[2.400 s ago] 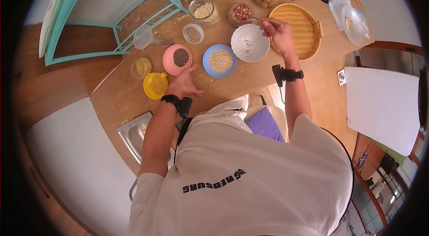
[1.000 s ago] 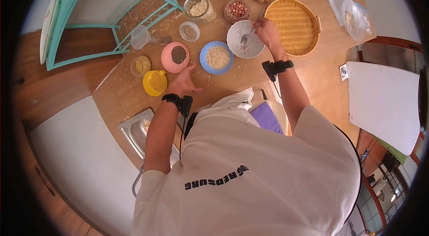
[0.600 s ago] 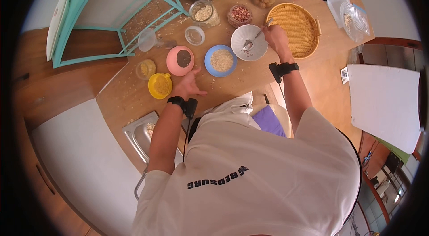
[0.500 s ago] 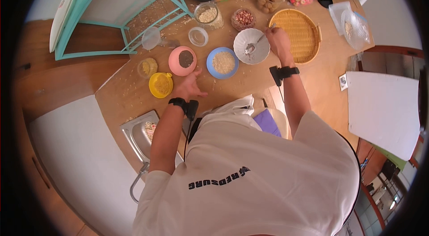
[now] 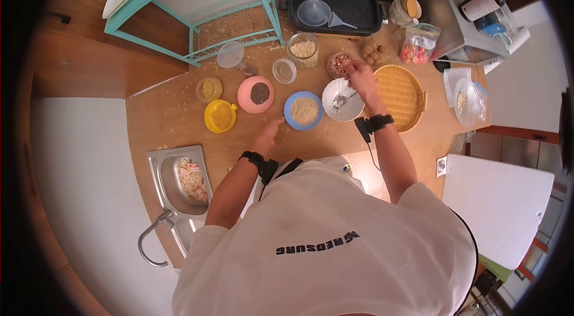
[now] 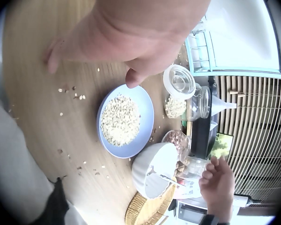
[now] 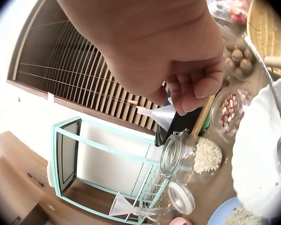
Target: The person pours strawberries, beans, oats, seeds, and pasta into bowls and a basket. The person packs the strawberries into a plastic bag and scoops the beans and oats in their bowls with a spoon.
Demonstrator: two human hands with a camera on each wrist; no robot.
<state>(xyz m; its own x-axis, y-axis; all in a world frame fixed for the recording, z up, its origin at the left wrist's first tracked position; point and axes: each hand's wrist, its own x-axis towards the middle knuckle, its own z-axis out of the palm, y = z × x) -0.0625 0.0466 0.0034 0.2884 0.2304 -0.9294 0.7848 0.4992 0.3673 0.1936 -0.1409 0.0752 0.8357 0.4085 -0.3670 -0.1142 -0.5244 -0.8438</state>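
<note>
My right hand [image 5: 363,81] is raised above the white fluted bowl [image 5: 347,114], its fingers loosely curled with nothing between them in the right wrist view. A metal spoon [image 7: 271,89] leans in that bowl, its handle over the rim. Beyond the fingers stands a jar of reddish nuts [image 7: 229,110]. My left hand [image 5: 266,136] lies low by the counter, fingers extended, its tips near the blue plate [image 5: 289,115] of pale flakes [image 6: 120,121]. Left of it are a pink bowl [image 5: 244,104] with dark contents and a yellow cup [image 5: 209,117] of yellow grains.
Behind the plate stand a glass jar of oats [image 5: 304,50] and a round lid [image 5: 284,71]. A wicker tray [image 5: 397,98] lies to the right. A black pan [image 5: 356,8] with funnels, a turquoise rack [image 5: 236,38] and a sink [image 5: 179,181] surround the work area.
My right hand has let go of the spoon, left it in the white bowl and lifted away. My left hand has shifted away from the pink bowl toward the blue plate. The head view has tilted up.
</note>
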